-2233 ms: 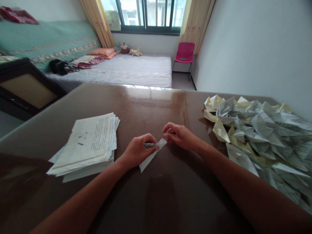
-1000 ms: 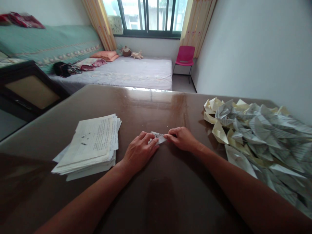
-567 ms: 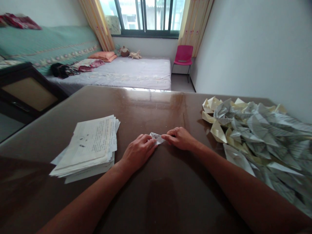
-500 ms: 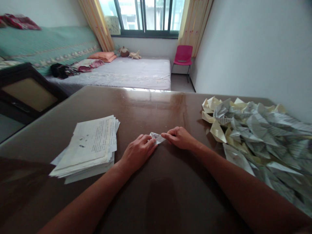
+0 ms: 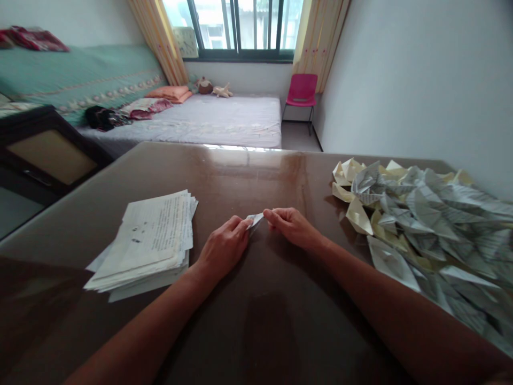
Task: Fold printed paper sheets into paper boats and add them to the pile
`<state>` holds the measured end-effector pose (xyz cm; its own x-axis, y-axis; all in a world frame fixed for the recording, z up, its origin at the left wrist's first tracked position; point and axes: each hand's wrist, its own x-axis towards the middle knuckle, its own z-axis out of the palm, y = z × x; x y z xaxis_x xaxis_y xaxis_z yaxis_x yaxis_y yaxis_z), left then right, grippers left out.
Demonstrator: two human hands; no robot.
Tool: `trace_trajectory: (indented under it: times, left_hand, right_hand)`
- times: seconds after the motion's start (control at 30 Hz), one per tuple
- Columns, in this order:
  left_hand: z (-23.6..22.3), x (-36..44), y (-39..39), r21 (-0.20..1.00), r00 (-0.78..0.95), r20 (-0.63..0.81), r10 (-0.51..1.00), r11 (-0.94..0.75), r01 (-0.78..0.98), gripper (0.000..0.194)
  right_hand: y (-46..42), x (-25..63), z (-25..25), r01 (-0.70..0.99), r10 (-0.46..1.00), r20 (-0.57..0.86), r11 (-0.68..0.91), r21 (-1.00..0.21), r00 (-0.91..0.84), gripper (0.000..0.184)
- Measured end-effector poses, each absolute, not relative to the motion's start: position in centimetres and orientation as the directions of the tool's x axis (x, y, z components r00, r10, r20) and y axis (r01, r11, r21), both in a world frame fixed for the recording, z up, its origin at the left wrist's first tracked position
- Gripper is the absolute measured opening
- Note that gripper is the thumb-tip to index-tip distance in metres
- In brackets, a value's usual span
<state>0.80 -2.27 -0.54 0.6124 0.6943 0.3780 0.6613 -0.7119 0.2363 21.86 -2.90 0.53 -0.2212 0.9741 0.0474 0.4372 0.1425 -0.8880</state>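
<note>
While my two hands meet over the middle of the table [image 5: 224, 176], they have a small folded paper [image 5: 255, 220] between them. It is whitish, with a greyish, darker patch towards its left end, and what shows of it is a narrow, slanting sliver with a straight crease and a pointed right end, higher on the right than on the left. The rest of its shape is hidden by my fingers, and the marks on it are too small for me to read.

My left hand [image 5: 226, 243] grips its left end, fingers bent together over it. My right hand [image 5: 294, 227] pinches the right tip between thumb and forefinger, the other fingers curled in underneath.

To the left of my hands lies a stack of printed sheets [image 5: 148, 235], uneven at its edges, the top page bearing lines of text and a few dark marks. Well to the right is a heap of folded paper boats [image 5: 425, 214], cream and grey-white, many with print on them.

Beyond the table's far edge are a bed [image 5: 232, 117] and a pink chair [image 5: 303, 90] under the window [image 5: 240, 27].
</note>
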Motion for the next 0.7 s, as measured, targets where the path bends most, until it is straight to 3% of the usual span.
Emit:
trace_trajectory:
  times: [0.23,0.47,0.6,0.7]
  left_hand:
    - [-0.3,1.5,-3.1,0.483,0.514,0.42,0.748,-0.664,0.571,0.042]
    - [-0.3,1.7,-3.1,0.588,0.454,0.347,0.82,-0.568,0.576,0.044]
    - [-0.4,1.8,-3.0,0.619,0.427,0.31,0.849,-0.522,0.587,0.029]
    - [-0.6,1.9,-3.0,0.671,0.395,0.297,0.869,-0.484,0.561,0.016]
  right_hand:
    - [-4.3,20.2,0.8,0.53,0.972,0.067,0.18,-0.829,-0.225,0.037]
    - [-4.7,19.9,0.5,0.745,0.97,0.153,0.244,-0.621,-0.19,0.02]
    - [-5.0,19.8,1.0,0.823,0.947,0.212,0.316,-0.472,-0.242,0.011]
    - [-5.1,19.6,1.0,0.822,0.949,0.204,0.309,-0.478,-0.239,0.015]
